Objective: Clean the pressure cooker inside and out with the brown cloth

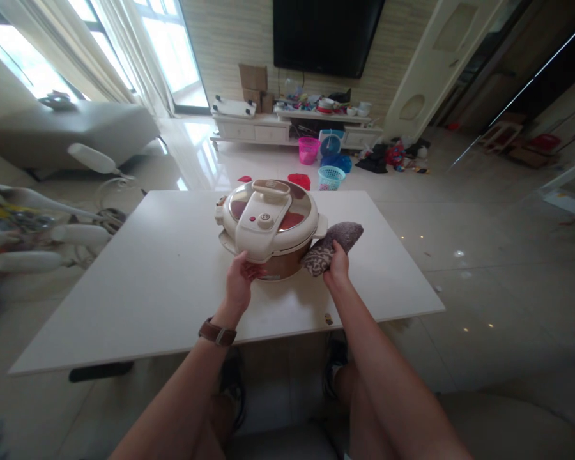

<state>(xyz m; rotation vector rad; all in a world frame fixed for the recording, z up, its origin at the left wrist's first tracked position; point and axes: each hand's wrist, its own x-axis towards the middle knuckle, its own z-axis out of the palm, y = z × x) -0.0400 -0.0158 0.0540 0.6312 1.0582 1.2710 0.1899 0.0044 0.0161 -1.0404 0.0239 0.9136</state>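
A cream and brown electric pressure cooker [268, 223] stands upright on a white table [182, 275], its lid on. At the front edge of its lid, my left hand [241, 278] is closed, thumb on top and fingers curled beneath. My right hand [336, 267] grips a folded grey-brown patterned cloth [342, 237] beside the cooker's right side. The cloth's left end lies close against the cooker body; whether it touches is hard to tell.
A small sticker [328, 319] is near the table's front edge. Beyond the table are a turquoise basket [332, 177], a pink basket [309, 151] and a low white TV cabinet [253, 131]. To the left, several blurred white objects [33, 260] stand beside the table.
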